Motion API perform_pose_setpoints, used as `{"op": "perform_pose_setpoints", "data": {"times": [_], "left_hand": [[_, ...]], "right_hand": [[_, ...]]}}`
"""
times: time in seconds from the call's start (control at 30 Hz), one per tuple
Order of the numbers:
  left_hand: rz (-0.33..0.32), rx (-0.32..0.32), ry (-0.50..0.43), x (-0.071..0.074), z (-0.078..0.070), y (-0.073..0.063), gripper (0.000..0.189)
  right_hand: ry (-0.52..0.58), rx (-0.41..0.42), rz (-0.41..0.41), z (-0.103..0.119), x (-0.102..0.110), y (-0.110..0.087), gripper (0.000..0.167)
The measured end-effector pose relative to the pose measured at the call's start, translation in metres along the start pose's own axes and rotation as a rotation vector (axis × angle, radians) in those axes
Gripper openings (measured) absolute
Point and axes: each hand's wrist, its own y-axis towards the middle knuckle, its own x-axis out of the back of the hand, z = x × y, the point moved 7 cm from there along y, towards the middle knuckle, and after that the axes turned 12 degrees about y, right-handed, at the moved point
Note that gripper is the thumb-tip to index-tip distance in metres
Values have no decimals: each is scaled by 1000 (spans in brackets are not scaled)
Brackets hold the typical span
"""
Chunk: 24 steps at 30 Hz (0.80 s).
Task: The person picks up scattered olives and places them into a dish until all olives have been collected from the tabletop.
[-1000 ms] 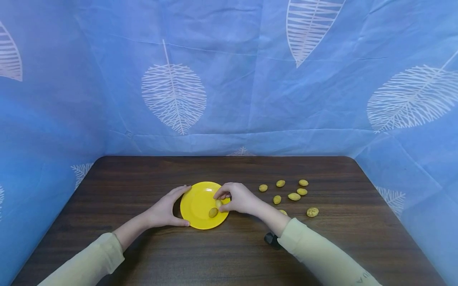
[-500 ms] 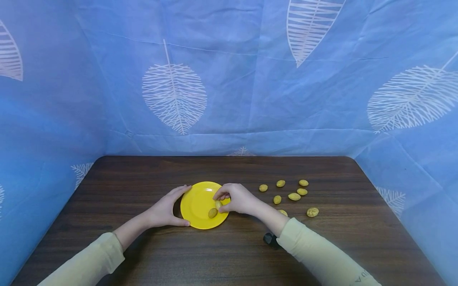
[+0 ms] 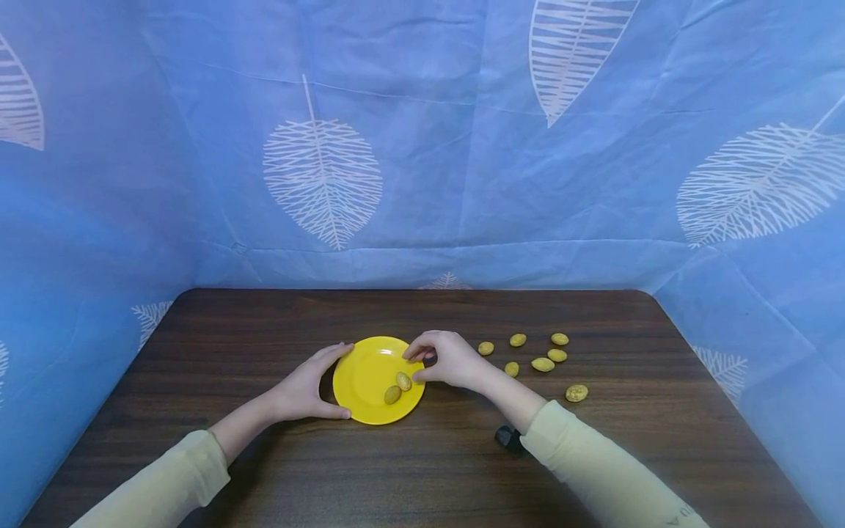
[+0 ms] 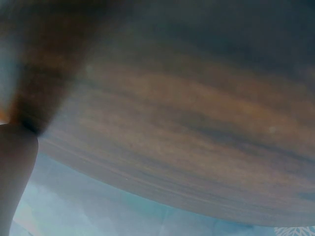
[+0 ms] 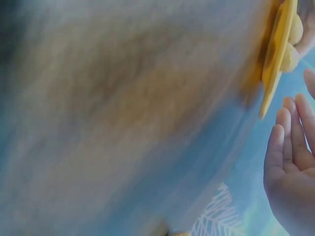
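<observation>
A yellow plate (image 3: 361, 378) rests on the table with two small yellow oval fruits on it, one speckled fruit (image 3: 403, 381) touching or nearly touching a darker fruit (image 3: 392, 394). My left hand (image 3: 300, 389) spans the plate's left side, thumb and fingers spread and touching its rim. Over the plate's right rim hovers my right hand (image 3: 449, 361), its fingers slightly bent and its thumb apart from the fruit. In the right wrist view the fingers of that hand (image 5: 295, 162) look relaxed, holding nothing, beside the tilted-looking plate (image 5: 275, 54).
Several more yellow oval fruits (image 3: 543, 364) lie scattered right of the plate on the dark wooden table (image 3: 317, 469). A small black object (image 3: 507, 438) shows beside the right sleeve (image 3: 581, 455). Blue leaf-patterned cloth (image 3: 422, 183) surrounds the table.
The right thumb and fingers have let go of the speckled fruit, leaving it on the plate, and the hand has drawn slightly up and right. The left hand keeps its place.
</observation>
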Motion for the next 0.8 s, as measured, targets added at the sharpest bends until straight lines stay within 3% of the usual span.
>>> {"op": "perform_pose_setpoints", "data": {"times": [0.4, 0.8], "left_hand": [[-5, 3, 2, 0, -1, 0, 109], [-10, -7, -1, 0, -1, 0, 109]], "right_hand": [[5, -8, -79, -6, 32, -12, 30], [4, -61, -184, -28, 68, -30, 30]]}}
